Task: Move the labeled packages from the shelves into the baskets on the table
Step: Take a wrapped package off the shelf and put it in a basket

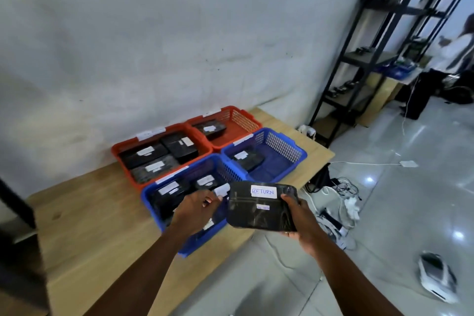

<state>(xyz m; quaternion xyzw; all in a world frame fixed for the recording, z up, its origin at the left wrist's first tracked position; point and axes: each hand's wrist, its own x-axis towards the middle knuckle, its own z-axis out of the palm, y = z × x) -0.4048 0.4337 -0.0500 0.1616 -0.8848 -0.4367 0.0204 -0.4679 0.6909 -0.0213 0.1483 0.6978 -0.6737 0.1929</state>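
Baskets stand four together on the wooden table (89, 213), and we take the near blue basket (148, 195) as our mark. Our right hand (298, 220) grasps a black wrapped package (259, 210) by its right end, with the thumb on top and the fingers curled underneath. The package is held flat in the air just right of the near blue basket, over its right corner and the table edge. A white label (263, 191) on top of the package reads RETURN.

Our left hand (197, 209) hangs over the near blue basket with its fingers bent toward the labeled black packages inside. We cannot tell whether they grip anything.

Behind the near blue basket sits a red basket (118, 151) holding three labeled packages. A second blue basket (295, 151), beyond it to the right, holds one. A second red basket (246, 118), farther back still, also holds one.

Black shelves (359, 59) rise well beyond the near blue basket on the right. Cables (343, 187) lie on the floor to its right.
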